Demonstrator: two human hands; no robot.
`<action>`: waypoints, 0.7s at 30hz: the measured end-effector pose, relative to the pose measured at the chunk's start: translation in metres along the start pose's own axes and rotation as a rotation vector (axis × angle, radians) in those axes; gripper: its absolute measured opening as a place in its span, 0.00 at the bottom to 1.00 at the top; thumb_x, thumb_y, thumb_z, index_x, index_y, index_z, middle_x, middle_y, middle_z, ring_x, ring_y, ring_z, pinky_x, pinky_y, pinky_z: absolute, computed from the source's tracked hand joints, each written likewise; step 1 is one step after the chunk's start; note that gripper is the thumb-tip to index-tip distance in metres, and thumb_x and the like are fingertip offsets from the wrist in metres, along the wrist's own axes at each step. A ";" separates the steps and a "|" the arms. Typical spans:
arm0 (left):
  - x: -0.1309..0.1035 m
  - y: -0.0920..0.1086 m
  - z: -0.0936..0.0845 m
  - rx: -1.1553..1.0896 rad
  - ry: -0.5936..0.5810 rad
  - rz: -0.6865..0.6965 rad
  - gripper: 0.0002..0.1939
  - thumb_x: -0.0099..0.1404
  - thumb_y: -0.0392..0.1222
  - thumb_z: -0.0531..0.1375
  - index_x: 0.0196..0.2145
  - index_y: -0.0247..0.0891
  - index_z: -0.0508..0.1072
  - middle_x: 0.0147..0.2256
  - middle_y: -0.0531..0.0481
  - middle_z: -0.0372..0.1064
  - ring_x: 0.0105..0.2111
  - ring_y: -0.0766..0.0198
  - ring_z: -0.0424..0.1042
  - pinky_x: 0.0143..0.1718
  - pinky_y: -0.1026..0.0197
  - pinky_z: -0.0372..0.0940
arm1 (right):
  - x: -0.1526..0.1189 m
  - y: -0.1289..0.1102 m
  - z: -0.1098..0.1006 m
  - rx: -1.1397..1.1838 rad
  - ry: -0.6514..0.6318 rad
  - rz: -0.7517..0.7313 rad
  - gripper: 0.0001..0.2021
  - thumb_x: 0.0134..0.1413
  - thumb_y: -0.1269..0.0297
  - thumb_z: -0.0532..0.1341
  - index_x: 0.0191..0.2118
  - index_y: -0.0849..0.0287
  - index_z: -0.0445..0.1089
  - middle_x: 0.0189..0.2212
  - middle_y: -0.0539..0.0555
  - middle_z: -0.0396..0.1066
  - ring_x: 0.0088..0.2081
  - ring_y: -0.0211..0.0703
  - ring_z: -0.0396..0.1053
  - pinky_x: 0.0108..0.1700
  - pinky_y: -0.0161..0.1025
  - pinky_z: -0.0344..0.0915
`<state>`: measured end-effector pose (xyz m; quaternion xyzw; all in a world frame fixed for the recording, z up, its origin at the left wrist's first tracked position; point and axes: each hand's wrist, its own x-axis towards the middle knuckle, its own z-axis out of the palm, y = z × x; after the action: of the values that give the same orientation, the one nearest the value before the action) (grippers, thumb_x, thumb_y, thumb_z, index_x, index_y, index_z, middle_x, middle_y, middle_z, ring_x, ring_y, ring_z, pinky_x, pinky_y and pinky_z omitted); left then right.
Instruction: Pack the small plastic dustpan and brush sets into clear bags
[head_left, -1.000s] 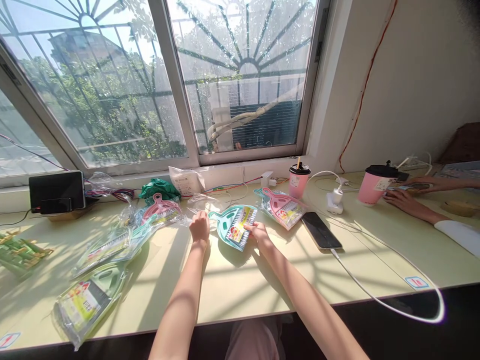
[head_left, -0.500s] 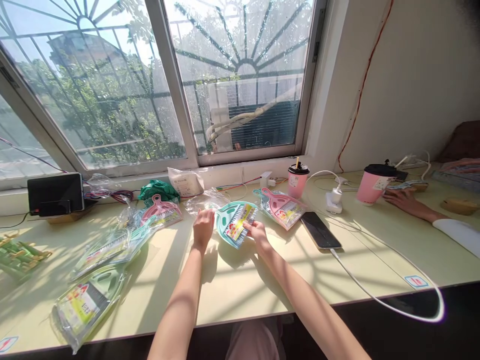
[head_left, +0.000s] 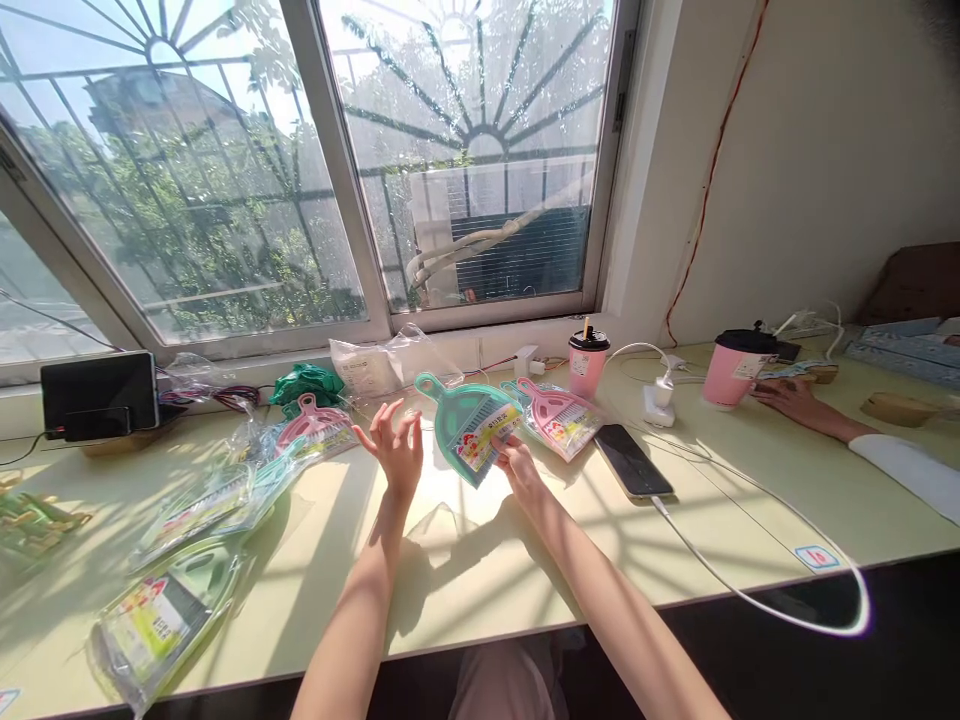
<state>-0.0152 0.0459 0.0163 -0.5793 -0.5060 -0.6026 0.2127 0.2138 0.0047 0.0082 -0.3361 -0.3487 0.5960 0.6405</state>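
Note:
A teal dustpan-and-brush set [head_left: 465,425] with a yellow label is raised above the middle of the table, handle toward the window. My right hand [head_left: 517,465] grips its lower right edge. To its left, my left hand [head_left: 397,450] is raised with its fingers apart, touching nothing. Clear plastic film rises behind the teal handle. Just right of the set lies a pink dustpan set [head_left: 559,415] in clear wrap, with a teal handle behind it. Another pink set [head_left: 311,425] lies to the left, near wrapped teal sets [head_left: 217,500] and a green one [head_left: 169,620].
A phone [head_left: 634,462] with a white cable lies at right, near a charger [head_left: 658,402] and two pink cups [head_left: 587,368]. Another person's hand [head_left: 795,398] rests at far right. A tablet [head_left: 101,395], green bundle [head_left: 307,385] and bamboo pieces [head_left: 37,520] are at left.
My left hand has let go of the handle end and opened, moving slightly left. The teal set has risen and its handle now shows, still in my right hand.

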 end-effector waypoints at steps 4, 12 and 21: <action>0.006 0.006 -0.006 0.057 -0.008 -0.105 0.09 0.82 0.44 0.67 0.40 0.48 0.84 0.60 0.41 0.86 0.72 0.41 0.75 0.91 0.22 0.27 | 0.001 0.000 0.002 0.012 0.106 -0.045 0.26 0.42 0.48 0.83 0.48 0.48 0.85 0.48 0.61 0.93 0.58 0.75 0.88 0.63 0.68 0.85; 0.021 0.009 -0.023 0.234 -0.135 -0.317 0.09 0.78 0.37 0.66 0.38 0.43 0.83 0.65 0.32 0.82 0.75 0.29 0.70 0.86 0.09 0.42 | 0.004 0.015 -0.007 -0.108 0.187 0.028 0.19 0.47 0.46 0.81 0.43 0.45 0.85 0.44 0.62 0.91 0.57 0.75 0.89 0.64 0.75 0.86; 0.017 -0.017 -0.026 0.493 -0.619 -0.272 0.16 0.72 0.25 0.57 0.41 0.43 0.80 0.50 0.33 0.83 0.60 0.35 0.79 0.70 0.34 0.72 | 0.011 0.023 -0.018 -0.193 0.156 0.080 0.14 0.46 0.52 0.81 0.38 0.44 0.81 0.42 0.61 0.90 0.58 0.73 0.88 0.65 0.73 0.84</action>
<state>-0.0457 0.0362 0.0304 -0.5929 -0.7468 -0.2836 0.1014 0.2175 0.0168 -0.0200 -0.4552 -0.3398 0.5570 0.6059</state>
